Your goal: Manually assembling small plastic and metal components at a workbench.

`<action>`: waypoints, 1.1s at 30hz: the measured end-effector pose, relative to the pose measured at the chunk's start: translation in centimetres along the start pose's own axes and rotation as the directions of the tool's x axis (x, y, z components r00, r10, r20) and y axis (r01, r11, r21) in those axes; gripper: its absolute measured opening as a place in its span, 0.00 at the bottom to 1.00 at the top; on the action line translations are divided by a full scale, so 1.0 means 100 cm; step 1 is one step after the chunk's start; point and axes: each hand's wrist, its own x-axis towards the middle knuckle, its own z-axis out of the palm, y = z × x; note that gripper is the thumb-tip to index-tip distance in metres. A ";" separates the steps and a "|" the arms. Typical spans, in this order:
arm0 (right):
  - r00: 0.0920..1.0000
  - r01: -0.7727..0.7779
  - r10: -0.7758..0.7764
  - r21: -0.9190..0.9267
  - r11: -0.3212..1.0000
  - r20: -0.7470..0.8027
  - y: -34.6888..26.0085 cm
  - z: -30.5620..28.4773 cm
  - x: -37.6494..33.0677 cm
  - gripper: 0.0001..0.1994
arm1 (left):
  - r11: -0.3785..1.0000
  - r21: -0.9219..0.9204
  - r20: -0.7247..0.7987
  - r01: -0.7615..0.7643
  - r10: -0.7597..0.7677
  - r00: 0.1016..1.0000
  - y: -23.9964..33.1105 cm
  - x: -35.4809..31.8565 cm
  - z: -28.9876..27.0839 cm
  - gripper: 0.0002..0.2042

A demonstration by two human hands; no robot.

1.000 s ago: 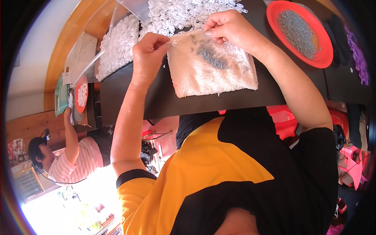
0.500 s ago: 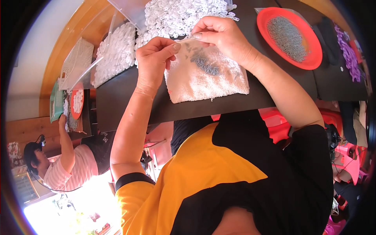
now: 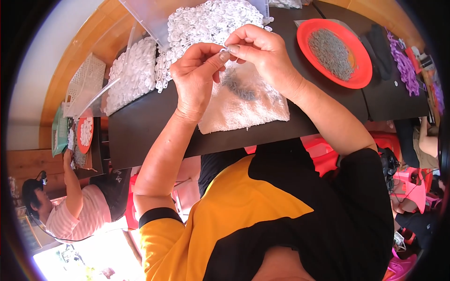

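Your left hand (image 3: 197,77) and right hand (image 3: 260,49) are pinched together right above the towel (image 3: 248,110), fingertips meeting around one tiny white part (image 3: 224,49). Fingers on both hands are drawn in narrow, thumb against forefinger, and the part sits right where the two pinches meet. It's too small to tell exactly which fingers carry it or how it's turned.

The towel is a pale, nubby square lying flat on the dark table (image 3: 140,136), just under your hands. There's a small grey heap (image 3: 239,86) of little bits on it, partly hidden behind your left thumb.

Behind your hands you've got a big pile of white parts (image 3: 211,21), touching the far edge of the towel, and a second white pile (image 3: 133,72) off to your left, in clear trays as far as I can tell. To your right, well apart from the towel, sits a red plate (image 3: 361,77) with grey bits spread across it, and some purple pieces (image 3: 403,65) further right.

Far left, another person (image 3: 75,206) in a pink top is reaching up to a separate table with a small red plate (image 3: 84,133) of white parts.
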 end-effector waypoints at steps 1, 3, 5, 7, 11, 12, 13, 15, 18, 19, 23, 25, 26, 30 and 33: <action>1.000 0.019 -0.019 -0.013 1.000 -0.016 -0.002 0.000 0.001 0.02 | 0.998 -0.059 -0.004 0.018 -0.018 1.000 0.000 0.003 0.000 0.04; 1.000 0.006 -0.005 0.008 1.000 -0.029 -0.001 0.003 -0.001 0.02 | 0.996 -0.091 -0.010 0.025 -0.026 1.000 -0.003 0.001 0.000 0.04; 0.998 -0.024 0.028 0.060 0.998 -0.060 0.000 0.005 -0.004 0.02 | 0.987 -0.156 -0.017 0.039 -0.042 0.999 -0.004 -0.003 0.002 0.03; 0.998 -0.026 0.028 0.048 0.999 -0.052 0.001 0.005 -0.002 0.02 | 0.972 -0.227 -0.024 0.065 -0.072 0.997 -0.007 -0.003 0.004 0.03; 1.000 0.023 -0.024 -0.105 0.994 -0.014 0.005 0.003 -0.001 0.03 | 0.920 -0.362 -0.063 0.150 -0.185 0.981 -0.010 -0.002 0.001 0.05; 1.000 0.014 -0.015 -0.106 0.994 -0.010 0.008 0.001 -0.001 0.03 | 0.918 -0.366 -0.058 0.150 -0.184 0.981 -0.010 -0.001 -0.002 0.06; 0.997 0.073 -0.077 -0.188 0.979 -0.015 0.011 -0.001 0.000 0.03 | 0.916 -0.371 -0.062 0.153 -0.188 0.980 -0.010 -0.001 -0.004 0.06; 0.991 0.125 -0.134 -0.270 0.955 -0.012 0.014 -0.002 0.002 0.03 | 0.909 -0.369 -0.048 0.194 -0.227 0.973 -0.011 0.000 -0.008 0.06; 0.986 0.159 -0.164 -0.376 0.913 0.019 0.018 -0.001 0.003 0.03 | 0.920 -0.325 -0.025 0.221 -0.242 0.970 -0.011 0.000 -0.012 0.07; 0.982 0.182 -0.189 -0.388 0.903 0.022 0.020 0.001 0.003 0.03 | 0.918 -0.329 -0.028 0.223 -0.245 0.969 -0.011 -0.001 -0.013 0.07; 0.969 0.240 -0.242 -0.435 0.868 0.052 0.018 0.003 0.001 0.03 | 0.916 -0.314 -0.004 0.249 -0.263 0.965 -0.011 -0.002 -0.010 0.07; 0.967 0.248 -0.245 -0.466 0.849 0.068 0.018 0.003 0.001 0.03 | 0.912 -0.316 0.000 0.262 -0.276 0.961 -0.012 -0.002 -0.009 0.07; 0.965 0.257 -0.250 -0.496 0.829 0.082 0.018 0.003 0.001 0.04 | 0.918 -0.310 -0.009 0.249 -0.264 0.964 -0.015 -0.002 -0.008 0.07; 0.966 0.256 -0.234 -0.475 0.842 0.107 0.022 0.003 0.001 0.04 | 0.928 -0.294 -0.033 0.229 -0.250 0.968 -0.017 -0.003 -0.009 0.07; 0.979 0.202 -0.183 -0.493 0.846 0.088 0.019 0.002 -0.001 0.02 | 0.931 -0.276 -0.033 0.239 -0.258 0.966 -0.017 -0.003 -0.009 0.07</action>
